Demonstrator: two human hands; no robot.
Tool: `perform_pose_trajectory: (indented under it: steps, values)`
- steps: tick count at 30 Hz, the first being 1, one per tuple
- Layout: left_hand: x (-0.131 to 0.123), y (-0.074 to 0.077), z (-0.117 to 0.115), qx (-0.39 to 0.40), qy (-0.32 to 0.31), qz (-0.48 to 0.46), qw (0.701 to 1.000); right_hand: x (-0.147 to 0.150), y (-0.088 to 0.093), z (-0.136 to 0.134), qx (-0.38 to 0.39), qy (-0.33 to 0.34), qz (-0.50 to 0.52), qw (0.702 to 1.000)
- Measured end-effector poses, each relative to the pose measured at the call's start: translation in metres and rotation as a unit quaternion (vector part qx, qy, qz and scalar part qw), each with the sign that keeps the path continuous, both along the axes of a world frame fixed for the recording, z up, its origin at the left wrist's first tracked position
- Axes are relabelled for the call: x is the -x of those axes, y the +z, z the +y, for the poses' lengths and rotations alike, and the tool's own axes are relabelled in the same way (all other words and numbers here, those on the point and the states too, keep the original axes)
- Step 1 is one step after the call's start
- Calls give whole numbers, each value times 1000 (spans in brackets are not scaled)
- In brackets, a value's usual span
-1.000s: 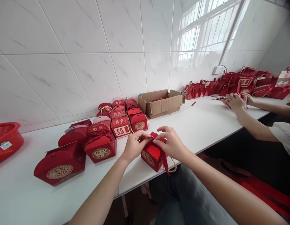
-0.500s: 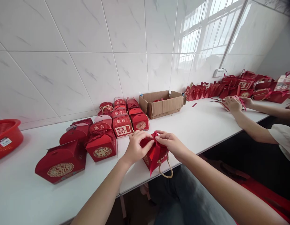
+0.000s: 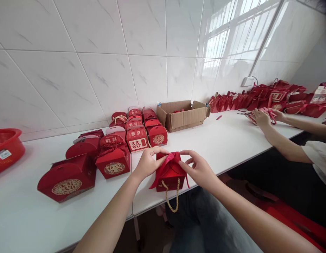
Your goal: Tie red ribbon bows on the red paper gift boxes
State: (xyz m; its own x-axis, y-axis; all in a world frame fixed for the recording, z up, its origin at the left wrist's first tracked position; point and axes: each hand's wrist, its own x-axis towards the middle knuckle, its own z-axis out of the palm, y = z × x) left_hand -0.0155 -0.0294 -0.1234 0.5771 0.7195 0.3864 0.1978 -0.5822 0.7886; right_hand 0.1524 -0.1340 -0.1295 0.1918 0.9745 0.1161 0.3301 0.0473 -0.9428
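Observation:
A small red gift box (image 3: 170,183) stands near the table's front edge, its rope handle (image 3: 173,207) hanging down over the edge. A red satin ribbon (image 3: 170,159) is tied at its top, with tails trailing down both sides. My left hand (image 3: 148,164) grips the upper left of the box, thumb and forefinger close to the knot. On the other side my right hand (image 3: 201,169) curls thumb and fingers around the upper right edge. Some fingertips are hidden behind the box.
Several red gift boxes (image 3: 114,163) stand in rows to the left, near a red plastic basket (image 3: 8,154). An open cardboard carton (image 3: 185,117) sits by the wall. At right, a co-worker's hands (image 3: 263,117) handle a ribboned box beside more red boxes (image 3: 281,96).
The gift box has been turned, so the rope handle now faces me. My fingers have moved apart from the knot to the box's two upper sides.

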Motion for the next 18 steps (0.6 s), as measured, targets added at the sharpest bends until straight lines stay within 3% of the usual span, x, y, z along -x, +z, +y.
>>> perform_pose_trajectory:
  steps: [7,11,18]
  values:
    - [4,6,-4,-14,-24,10,1000,-18,7,8,-85,19,-117,989]
    - [5,7,-4,-47,-38,4,998,-21,10,26,-125,125,-180,968]
    - [10,7,0,-91,-28,29,995,-28,15,33,-189,224,-252,922]
